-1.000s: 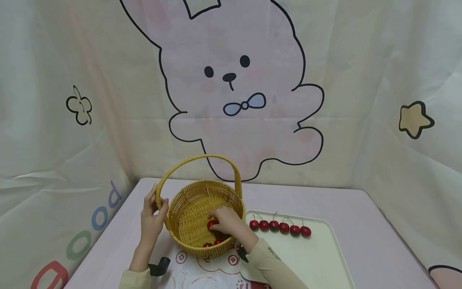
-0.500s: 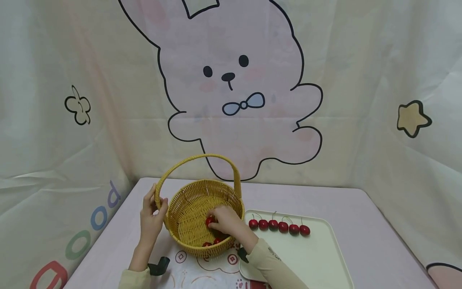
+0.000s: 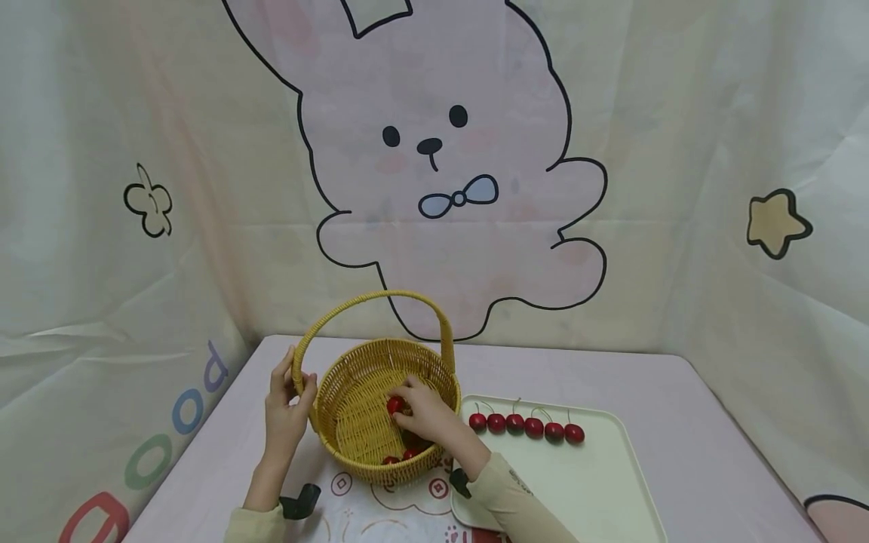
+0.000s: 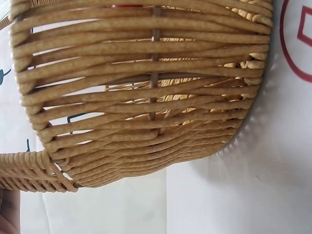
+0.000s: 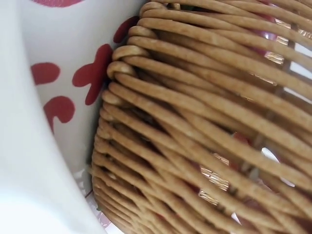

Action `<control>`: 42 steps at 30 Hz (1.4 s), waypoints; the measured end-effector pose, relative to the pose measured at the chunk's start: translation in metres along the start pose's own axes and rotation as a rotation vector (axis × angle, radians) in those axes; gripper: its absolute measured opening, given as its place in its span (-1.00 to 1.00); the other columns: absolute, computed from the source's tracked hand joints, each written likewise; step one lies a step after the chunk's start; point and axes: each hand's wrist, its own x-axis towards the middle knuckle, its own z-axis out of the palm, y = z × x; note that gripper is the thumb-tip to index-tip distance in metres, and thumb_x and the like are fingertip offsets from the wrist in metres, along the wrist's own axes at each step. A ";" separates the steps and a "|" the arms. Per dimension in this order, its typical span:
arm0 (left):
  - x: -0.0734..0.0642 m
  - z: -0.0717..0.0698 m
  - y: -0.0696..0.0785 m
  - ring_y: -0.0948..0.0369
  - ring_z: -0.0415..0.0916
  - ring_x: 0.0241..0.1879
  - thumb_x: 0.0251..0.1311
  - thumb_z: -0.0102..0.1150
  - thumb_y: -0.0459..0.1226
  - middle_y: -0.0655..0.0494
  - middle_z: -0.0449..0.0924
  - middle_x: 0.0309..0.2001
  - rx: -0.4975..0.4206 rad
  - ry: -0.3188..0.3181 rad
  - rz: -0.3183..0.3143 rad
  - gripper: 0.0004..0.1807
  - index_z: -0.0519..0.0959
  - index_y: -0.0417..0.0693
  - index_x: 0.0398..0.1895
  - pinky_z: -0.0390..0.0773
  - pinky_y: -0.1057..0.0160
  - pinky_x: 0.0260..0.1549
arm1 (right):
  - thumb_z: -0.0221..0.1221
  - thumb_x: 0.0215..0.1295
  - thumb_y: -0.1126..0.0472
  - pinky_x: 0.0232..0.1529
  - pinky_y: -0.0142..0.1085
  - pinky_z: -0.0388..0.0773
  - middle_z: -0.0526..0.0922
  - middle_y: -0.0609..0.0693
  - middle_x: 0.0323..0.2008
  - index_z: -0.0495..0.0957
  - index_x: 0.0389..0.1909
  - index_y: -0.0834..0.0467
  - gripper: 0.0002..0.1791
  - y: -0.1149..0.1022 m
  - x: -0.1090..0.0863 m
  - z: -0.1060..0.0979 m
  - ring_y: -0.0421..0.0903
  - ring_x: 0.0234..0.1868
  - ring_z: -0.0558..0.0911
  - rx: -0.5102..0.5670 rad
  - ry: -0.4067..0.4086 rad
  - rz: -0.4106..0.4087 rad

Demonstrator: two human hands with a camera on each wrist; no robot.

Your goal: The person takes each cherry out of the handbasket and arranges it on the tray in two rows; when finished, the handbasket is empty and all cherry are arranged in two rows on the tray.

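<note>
A round yellow wicker basket (image 3: 360, 400) with a tall arched handle stands on the table. My left hand (image 3: 288, 411) grips the foot of that handle at the basket's left side. Inside the basket, my right hand (image 3: 428, 411) pinches a red cherry (image 3: 395, 406) between thumb and fingers. Lower in the basket, near its front wall, more red cherries (image 3: 410, 455) show, partly hidden by the rim and the hand. Both wrist views are filled with woven wall; the left one shows the wicker weave (image 4: 146, 97) and the right one the basket's outer side (image 5: 204, 112).
To the right of the basket lies a cream tray (image 3: 597, 483), with a row of several cherries (image 3: 534, 428) along its far edge, stems upward. A printed cloth (image 3: 353, 520) lies under the basket's front. Behind the table hangs a curtain (image 3: 652, 286) with a cartoon rabbit.
My right hand has risen slightly, farther into the basket, and the pinched cherry has moved up with it. My left hand and the cherries on the tray have stayed in place.
</note>
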 end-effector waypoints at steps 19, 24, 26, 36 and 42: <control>-0.001 0.001 0.003 0.50 0.36 -0.44 0.06 0.08 -0.64 -0.09 0.44 -0.45 -0.005 -0.002 -0.039 -0.36 0.23 -0.22 0.26 0.37 0.60 -0.41 | 0.23 0.19 0.16 -0.18 -0.37 0.49 0.56 -0.09 -0.11 0.52 0.04 0.02 -0.63 -0.001 -0.004 -0.005 -0.18 -0.16 0.53 0.019 0.097 -0.032; -0.001 0.000 0.003 0.50 0.35 -0.44 0.06 0.08 -0.64 -0.05 0.44 -0.44 -0.010 -0.007 -0.042 -0.35 0.23 -0.20 0.26 0.37 0.60 -0.42 | 0.23 0.19 0.18 -0.30 -0.45 0.46 0.54 -0.10 -0.08 0.51 0.05 0.00 -0.63 -0.001 -0.007 -0.007 -0.19 -0.25 0.51 0.082 0.114 -0.011; -0.001 0.000 0.003 0.50 0.35 -0.44 0.06 0.08 -0.64 -0.04 0.44 -0.44 -0.007 -0.006 -0.040 -0.35 0.23 -0.20 0.26 0.37 0.60 -0.42 | 0.23 0.19 0.20 -0.37 -0.48 0.43 0.52 -0.09 -0.09 0.51 0.05 0.01 -0.62 -0.001 -0.008 -0.008 -0.20 -0.32 0.48 0.123 0.119 -0.005; -0.001 -0.001 0.003 0.52 0.36 -0.43 0.06 0.09 -0.62 -0.08 0.44 -0.44 0.003 -0.005 -0.052 -0.36 0.23 -0.21 0.26 0.39 0.60 -0.42 | 0.21 0.19 0.29 -0.40 -0.51 0.46 0.44 -0.03 -0.09 0.46 0.14 0.06 -0.55 0.004 -0.017 -0.014 -0.26 -0.34 0.47 0.195 0.153 -0.012; -0.001 -0.001 0.004 0.51 0.37 -0.43 0.07 0.09 -0.62 -0.08 0.45 -0.44 0.006 -0.004 -0.061 -0.36 0.23 -0.21 0.26 0.38 0.62 -0.40 | 0.20 0.18 0.34 -0.33 -0.49 0.48 0.43 -0.03 -0.10 0.49 0.03 0.02 -0.62 0.005 -0.025 -0.018 -0.24 -0.31 0.50 0.263 0.168 0.003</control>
